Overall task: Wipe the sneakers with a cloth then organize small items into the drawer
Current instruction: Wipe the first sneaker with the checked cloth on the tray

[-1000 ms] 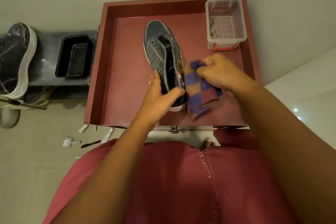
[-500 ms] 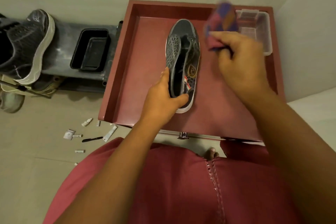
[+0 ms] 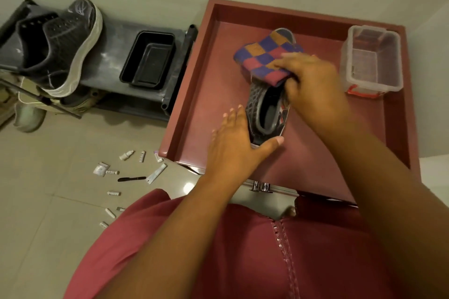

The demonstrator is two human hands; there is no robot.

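A dark grey sneaker (image 3: 266, 114) lies on the dark red cabinet top (image 3: 213, 94), toe pointing away from me. My left hand (image 3: 237, 143) cups its heel, fingers along the left side and thumb around the back. My right hand (image 3: 313, 85) presses a folded checkered cloth (image 3: 264, 56) in blue, red and orange onto the sneaker's toe, which the cloth hides. A second black sneaker (image 3: 60, 43) with a white sole rests on the grey rack at the left. Several small items (image 3: 128, 172) are scattered on the floor.
A clear plastic box (image 3: 371, 60) with red clips stands at the cabinet's back right corner. A black tray (image 3: 148, 58) sits on the grey shoe rack (image 3: 114, 41). More shoes sit below the rack. A metal drawer handle (image 3: 261, 187) shows at the cabinet's front.
My right hand brought the cloth down from above the sneaker's right side onto its toe. My left hand's fingers have loosened at the heel. The view shifted left.
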